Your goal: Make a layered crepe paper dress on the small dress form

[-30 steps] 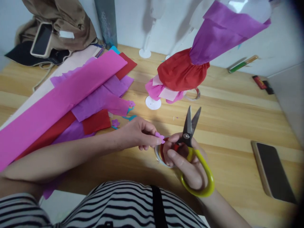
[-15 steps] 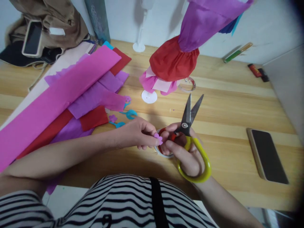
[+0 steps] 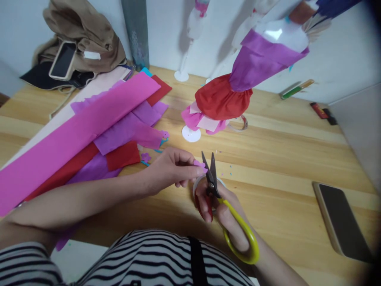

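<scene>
My left hand (image 3: 174,169) pinches a small pink paper flower (image 3: 200,165) between thumb and fingertips, just above the wooden table (image 3: 282,159). My right hand (image 3: 222,208) is closed on yellow-handled scissors (image 3: 226,210), whose blades stand slightly apart right beside the flower. The same right hand also holds a roll of tape (image 3: 205,190) with a red core under its fingers. Both hands meet near the table's front edge, over my striped shirt.
Pink, purple and red crepe paper sheets (image 3: 89,127) cover the left of the table, with small cut shapes (image 3: 149,155) beside them. A stand dressed in red and purple paper (image 3: 226,99) rises behind. A phone (image 3: 342,216) lies at right; a bag with another phone (image 3: 64,59) sits back left.
The scissors swung from pointing up and right to pointing at the flower, blades nearly together. My right hand dropped lower with the tape roll. The left hand stayed almost still.
</scene>
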Action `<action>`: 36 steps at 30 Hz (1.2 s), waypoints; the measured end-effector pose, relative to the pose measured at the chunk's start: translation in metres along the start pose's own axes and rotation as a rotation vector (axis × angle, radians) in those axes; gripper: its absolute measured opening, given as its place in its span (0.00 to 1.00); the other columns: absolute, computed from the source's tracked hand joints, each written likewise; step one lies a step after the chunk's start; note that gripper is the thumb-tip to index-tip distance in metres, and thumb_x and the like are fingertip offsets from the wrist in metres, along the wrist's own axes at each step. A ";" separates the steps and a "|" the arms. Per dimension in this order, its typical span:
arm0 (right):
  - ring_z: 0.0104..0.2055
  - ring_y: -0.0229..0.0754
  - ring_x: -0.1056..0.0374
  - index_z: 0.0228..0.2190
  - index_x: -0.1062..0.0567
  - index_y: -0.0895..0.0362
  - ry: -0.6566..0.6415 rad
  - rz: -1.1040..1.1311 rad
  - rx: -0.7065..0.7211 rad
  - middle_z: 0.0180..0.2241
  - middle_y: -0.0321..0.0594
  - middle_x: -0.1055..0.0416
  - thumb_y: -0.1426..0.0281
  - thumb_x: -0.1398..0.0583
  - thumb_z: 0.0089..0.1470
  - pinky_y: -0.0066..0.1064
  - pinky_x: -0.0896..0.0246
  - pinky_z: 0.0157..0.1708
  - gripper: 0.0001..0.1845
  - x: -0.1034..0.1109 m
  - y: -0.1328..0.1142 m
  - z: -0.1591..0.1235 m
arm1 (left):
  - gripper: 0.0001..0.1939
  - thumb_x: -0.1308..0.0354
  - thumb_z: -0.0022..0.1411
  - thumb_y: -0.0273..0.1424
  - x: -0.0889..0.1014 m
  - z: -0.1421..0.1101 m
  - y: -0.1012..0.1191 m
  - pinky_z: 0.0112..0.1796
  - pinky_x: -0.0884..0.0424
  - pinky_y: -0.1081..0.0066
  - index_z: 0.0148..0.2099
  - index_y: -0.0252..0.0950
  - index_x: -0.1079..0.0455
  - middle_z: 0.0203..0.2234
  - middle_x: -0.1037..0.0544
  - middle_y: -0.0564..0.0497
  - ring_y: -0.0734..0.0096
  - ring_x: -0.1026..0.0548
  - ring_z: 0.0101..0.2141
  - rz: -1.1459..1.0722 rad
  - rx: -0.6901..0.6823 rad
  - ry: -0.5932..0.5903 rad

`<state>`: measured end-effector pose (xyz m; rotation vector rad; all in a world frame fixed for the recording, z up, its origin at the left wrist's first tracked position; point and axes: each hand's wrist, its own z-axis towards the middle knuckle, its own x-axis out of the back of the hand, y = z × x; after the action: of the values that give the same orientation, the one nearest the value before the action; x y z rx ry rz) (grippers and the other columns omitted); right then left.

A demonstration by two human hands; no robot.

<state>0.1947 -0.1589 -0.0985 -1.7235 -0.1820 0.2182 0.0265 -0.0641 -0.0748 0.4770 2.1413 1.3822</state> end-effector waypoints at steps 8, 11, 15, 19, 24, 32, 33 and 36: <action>0.18 0.36 0.48 0.34 0.32 0.52 0.006 -0.034 -0.023 0.19 0.30 0.43 0.38 0.48 0.55 0.29 0.51 0.14 0.29 -0.003 0.000 -0.002 | 0.14 0.39 0.55 0.35 0.000 -0.001 0.003 0.19 0.41 0.80 0.23 0.33 0.34 0.14 0.33 0.58 0.83 0.37 0.16 0.059 0.021 0.012; 0.18 0.35 0.48 0.33 0.31 0.53 0.019 -0.057 -0.002 0.20 0.31 0.42 0.39 0.48 0.55 0.30 0.52 0.14 0.29 -0.003 0.000 -0.002 | 0.14 0.39 0.54 0.34 0.000 -0.001 0.002 0.18 0.41 0.81 0.22 0.33 0.35 0.15 0.33 0.58 0.83 0.37 0.16 0.093 0.031 0.014; 0.19 0.36 0.47 0.34 0.31 0.53 -0.003 -0.062 -0.024 0.20 0.31 0.42 0.40 0.48 0.56 0.30 0.49 0.16 0.28 -0.001 -0.002 -0.001 | 0.13 0.40 0.54 0.33 0.000 -0.001 0.003 0.18 0.41 0.81 0.22 0.33 0.35 0.14 0.34 0.58 0.83 0.37 0.16 0.104 0.036 0.020; 0.19 0.35 0.47 0.33 0.31 0.53 -0.019 -0.071 -0.039 0.21 0.31 0.42 0.40 0.48 0.56 0.31 0.48 0.17 0.28 0.000 -0.004 -0.001 | 0.13 0.40 0.54 0.33 0.000 -0.001 0.004 0.18 0.41 0.81 0.21 0.33 0.35 0.14 0.34 0.58 0.84 0.37 0.16 0.107 0.039 0.019; 0.18 0.35 0.48 0.34 0.31 0.53 -0.024 -0.071 -0.007 0.19 0.30 0.44 0.42 0.48 0.58 0.31 0.52 0.17 0.26 0.000 -0.003 -0.001 | 0.12 0.40 0.53 0.32 0.000 0.000 0.004 0.18 0.40 0.81 0.22 0.33 0.35 0.14 0.33 0.58 0.84 0.37 0.16 0.103 0.036 0.019; 0.19 0.37 0.48 0.34 0.32 0.51 -0.053 -0.070 -0.005 0.19 0.30 0.44 0.43 0.48 0.59 0.31 0.50 0.17 0.24 0.001 -0.003 -0.002 | 0.12 0.40 0.53 0.32 0.000 -0.001 0.004 0.19 0.40 0.81 0.22 0.33 0.35 0.15 0.34 0.58 0.84 0.36 0.16 0.100 0.045 0.017; 0.19 0.37 0.49 0.34 0.32 0.51 -0.054 -0.075 -0.002 0.19 0.30 0.44 0.43 0.48 0.59 0.32 0.51 0.17 0.24 0.001 -0.004 -0.002 | 0.12 0.39 0.53 0.32 0.000 -0.001 0.004 0.19 0.40 0.81 0.22 0.33 0.35 0.14 0.34 0.58 0.84 0.36 0.16 0.102 0.045 0.018; 0.18 0.38 0.50 0.33 0.32 0.50 -0.045 -0.084 0.000 0.18 0.30 0.44 0.43 0.48 0.59 0.33 0.53 0.17 0.24 0.001 -0.004 -0.001 | 0.12 0.39 0.53 0.32 0.001 -0.001 0.003 0.19 0.40 0.81 0.22 0.33 0.35 0.14 0.34 0.58 0.83 0.37 0.16 0.098 0.043 0.018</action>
<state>0.1957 -0.1593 -0.0943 -1.7079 -0.2870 0.1957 0.0254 -0.0627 -0.0722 0.5962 2.1920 1.4000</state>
